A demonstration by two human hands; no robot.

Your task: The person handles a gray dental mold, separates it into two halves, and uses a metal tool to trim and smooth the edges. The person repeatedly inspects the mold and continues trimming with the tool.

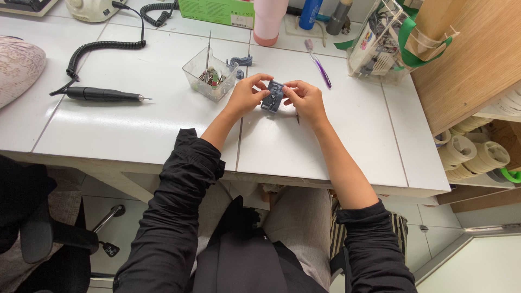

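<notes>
Holding a small grey part (273, 95) just above the white table (347, 135), both hands meet in the middle of the head view, the only one there is. Work on the part looks to be under way rather than finished: it is in the fingers and not set down, a second grey piece (239, 61) lies apart beside the clear tub (209, 76) of small bits, and the black rotary handpiece (106, 95) rests unused well to the left on its coiled cord (103, 46). What has been done to the part so far cannot be told; its surface is too small to read, and no dust or trimmings show on the table. The left hand (245, 95) is closed on the part's left edge, thumb above and fingers curled beneath. The right hand (305, 99) pinches the right edge, its fingertips drawn together on it; a thin dark sliver shows just below this hand, but whether it is a tool in the grip or a mark on the table I cannot tell. A purple toothbrush (317, 63) lies near, beyond the right hand, and a pink cup (268, 21) stands at the back of the table.
</notes>
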